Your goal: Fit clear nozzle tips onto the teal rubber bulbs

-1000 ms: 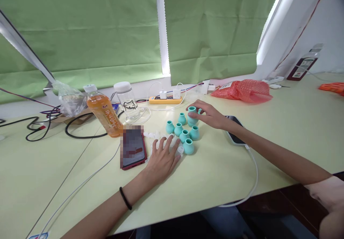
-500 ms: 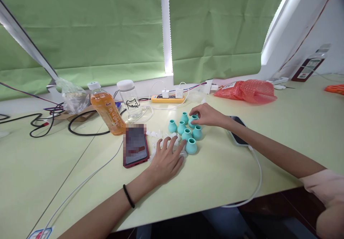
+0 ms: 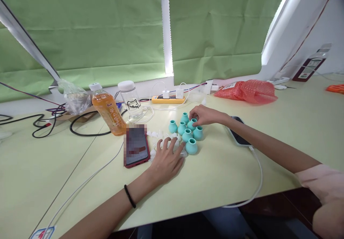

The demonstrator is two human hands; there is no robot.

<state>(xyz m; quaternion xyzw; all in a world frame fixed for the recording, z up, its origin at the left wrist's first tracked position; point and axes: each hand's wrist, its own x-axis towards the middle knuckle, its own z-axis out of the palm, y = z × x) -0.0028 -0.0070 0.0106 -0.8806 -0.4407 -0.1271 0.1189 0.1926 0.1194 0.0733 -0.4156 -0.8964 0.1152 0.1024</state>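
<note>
Several small turquoise vase-shaped pieces (image 3: 191, 147) stand upright in a close cluster on the table. At the back right of the cluster, the thumb and fingers of my right hand (image 3: 204, 115) close around the rim of one turquoise vase-shaped piece (image 3: 191, 125). My left hand (image 3: 166, 161) lies palm down with fingers spread, just left of the cluster. Beneath and beyond its fingertips are small white translucent pieces (image 3: 153, 134), partly covered by the hand. Its index finger reaches close to the front vase-shaped piece; whether they touch I cannot tell.
A red-cased phone (image 3: 136, 146) lies left of my left hand. Behind it stand an orange drink bottle (image 3: 109, 111) and a clear bottle (image 3: 132, 103). A yellow power strip (image 3: 168, 100) and red bubble wrap (image 3: 245, 91) lie at the back. A charging phone (image 3: 239, 131) sits under my right forearm.
My right hand has shifted slightly, its fingers bunching closer, and the piece at its fingertips sits a little lower and nearer the cluster. The left hand has barely moved.
</note>
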